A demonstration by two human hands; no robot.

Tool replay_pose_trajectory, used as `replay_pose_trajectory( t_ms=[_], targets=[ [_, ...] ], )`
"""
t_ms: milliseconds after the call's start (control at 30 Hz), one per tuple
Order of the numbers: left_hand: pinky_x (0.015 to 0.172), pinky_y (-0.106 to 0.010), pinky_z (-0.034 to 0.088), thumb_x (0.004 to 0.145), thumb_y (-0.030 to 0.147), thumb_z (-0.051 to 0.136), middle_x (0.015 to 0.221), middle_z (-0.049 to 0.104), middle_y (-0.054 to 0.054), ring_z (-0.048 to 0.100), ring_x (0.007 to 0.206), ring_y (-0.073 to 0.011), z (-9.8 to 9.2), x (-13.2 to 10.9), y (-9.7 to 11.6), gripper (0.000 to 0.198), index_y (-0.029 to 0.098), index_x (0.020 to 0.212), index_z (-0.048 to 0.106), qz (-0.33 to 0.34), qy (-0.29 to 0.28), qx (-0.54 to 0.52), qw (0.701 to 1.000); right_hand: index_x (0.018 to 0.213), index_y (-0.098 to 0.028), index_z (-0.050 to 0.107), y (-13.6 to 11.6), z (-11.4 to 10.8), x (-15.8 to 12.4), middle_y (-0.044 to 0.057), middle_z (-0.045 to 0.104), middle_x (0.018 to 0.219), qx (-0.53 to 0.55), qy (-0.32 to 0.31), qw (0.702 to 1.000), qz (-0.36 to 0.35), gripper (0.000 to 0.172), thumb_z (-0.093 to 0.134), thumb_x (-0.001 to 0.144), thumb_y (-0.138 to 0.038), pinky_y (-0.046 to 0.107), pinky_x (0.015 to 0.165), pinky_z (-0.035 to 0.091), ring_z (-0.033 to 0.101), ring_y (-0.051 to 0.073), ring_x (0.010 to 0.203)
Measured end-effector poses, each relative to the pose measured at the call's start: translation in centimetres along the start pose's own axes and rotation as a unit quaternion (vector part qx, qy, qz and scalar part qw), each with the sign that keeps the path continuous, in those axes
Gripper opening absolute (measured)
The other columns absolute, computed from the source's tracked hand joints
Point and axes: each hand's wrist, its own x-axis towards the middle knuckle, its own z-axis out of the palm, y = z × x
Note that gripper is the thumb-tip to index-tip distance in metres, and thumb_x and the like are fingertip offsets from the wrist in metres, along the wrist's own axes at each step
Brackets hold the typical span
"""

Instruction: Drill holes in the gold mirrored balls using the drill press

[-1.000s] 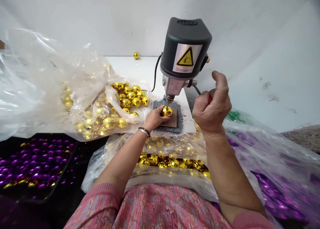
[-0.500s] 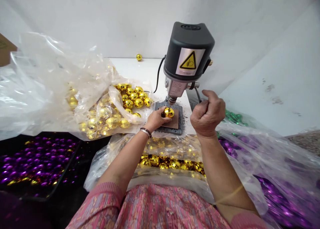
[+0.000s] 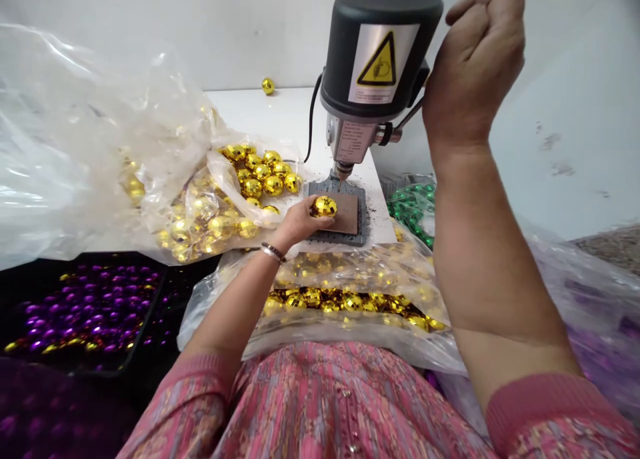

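Clearly the drill [image 3: 373,105] bears a warning-triangle label [image 3: 379,62], print seemingly blurred.

Plain white walls [image 3: 150,19], white tabletop [image 3: 270,115]

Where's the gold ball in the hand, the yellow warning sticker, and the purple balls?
gold ball [image 3: 324,207]: head view, its faceted top.
warning sticker [image 3: 379,62]: head view, the yellow triangle.
purple balls [image 3: 85,309]: head view, middle of the pile.

Purple baubles [image 3: 85,312] left, green baubles [image 3: 413,205] right
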Motion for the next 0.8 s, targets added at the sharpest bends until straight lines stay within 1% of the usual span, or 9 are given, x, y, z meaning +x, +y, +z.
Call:
replay_pose_trajectory(
  t_ms=[133,233,300,367,433,500,600,700,800],
  targets=[
    [0.079,-0.027,0.052,0.072,0.029,0.078,0.100,0.077,-0.004,0.069,0.087,-0.0187,-2.1,-5.5,1.0,0.047,0.022,0.118,0.073,0.074,-0.168,0.067,0.981,0.126,-0.006,0.057,0.0,0.0,0.5,0.011,0.062,0.132,-0.005,-0.021,1.000,0.008,0.045,0.020,0.100,-0.009,0.027,0.112,0.038,0.056,0.014,0.127],
    [0.084,-0.028,0.053,0.067,0.023,0.079,0.112,0.077,-0.006,0.071,0.097,-0.0223,-1.2,-9.4,0.8,0.061,0.026,0.127,0.071,0.113,-0.298,0.110,0.941,0.133,-0.007,0.055,0.2,0.0,0.7,0.009,0.062,0.135,0.019,-0.036,0.999,0.005,0.047,0.021,0.101,-0.013,0.026,0.110,0.038,0.057,0.015,0.130],
    [0.087,-0.031,0.055,0.070,0.020,0.077,0.120,0.076,-0.010,0.072,0.102,-0.0253,0.3,-11.1,-0.2,0.066,0.024,0.134,0.067,0.104,-0.333,0.165,0.923,0.132,-0.007,0.056,0.2,0.0,0.8,0.009,0.063,0.136,0.025,-0.034,0.999,0.005,0.046,0.023,0.101,-0.013,0.026,0.109,0.038,0.057,0.015,0.129],
    [0.086,-0.034,0.056,0.081,0.018,0.065,0.118,0.076,-0.016,0.073,0.100,-0.0271,1.9,-12.1,-1.5,0.048,0.018,0.129,0.069,0.070,-0.320,0.233,0.915,0.131,-0.006,0.057,0.2,0.2,0.9,0.011,0.063,0.134,0.026,-0.029,0.999,0.001,0.044,0.024,0.102,-0.011,0.026,0.108,0.038,0.058,0.015,0.127],
    [0.085,-0.039,0.057,0.091,0.016,0.051,0.108,0.077,-0.020,0.074,0.094,-0.0293,3.2,-12.5,-2.9,0.032,0.013,0.111,0.076,0.048,-0.319,0.284,0.903,0.129,-0.005,0.057,0.2,0.4,0.9,0.012,0.064,0.131,0.023,-0.026,0.999,0.002,0.043,0.024,0.102,-0.011,0.027,0.108,0.039,0.058,0.015,0.125],
    [0.083,-0.042,0.058,0.095,0.016,0.045,0.101,0.078,-0.022,0.075,0.090,-0.0313,4.3,-12.6,-4.1,0.033,0.012,0.098,0.078,0.037,-0.338,0.310,0.888,0.127,-0.006,0.057,0.3,0.4,1.0,0.012,0.064,0.131,0.026,-0.028,0.999,0.002,0.042,0.024,0.102,-0.011,0.027,0.108,0.039,0.058,0.014,0.125],
    [0.086,-0.042,0.059,0.097,0.015,0.045,0.105,0.078,-0.020,0.076,0.095,-0.0309,5.3,-12.6,-5.5,0.035,0.012,0.115,0.074,0.022,-0.305,0.313,0.899,0.125,-0.006,0.057,0.4,0.3,1.1,0.010,0.063,0.130,0.037,-0.041,0.998,-0.006,0.041,0.023,0.101,-0.013,0.025,0.110,0.037,0.058,0.011,0.124],
    [0.096,-0.041,0.059,0.098,0.020,0.049,0.124,0.074,-0.016,0.073,0.108,-0.0275,5.8,-12.2,-6.1,0.046,0.020,0.144,0.059,0.097,-0.232,0.242,0.937,0.122,-0.004,0.055,0.5,0.1,1.3,0.008,0.063,0.120,0.040,-0.049,0.998,-0.009,0.040,0.022,0.101,-0.013,0.027,0.111,0.037,0.058,0.008,0.118],
    [0.107,-0.041,0.054,0.098,0.022,0.051,0.141,0.065,-0.014,0.067,0.123,-0.0253,5.2,-10.7,-5.9,0.056,0.023,0.154,0.047,0.182,-0.081,0.172,0.965,0.119,-0.004,0.054,0.5,0.0,1.5,0.008,0.062,0.118,0.037,-0.059,0.997,-0.020,0.036,0.023,0.103,-0.014,0.028,0.113,0.038,0.057,0.008,0.115]
  ],
)
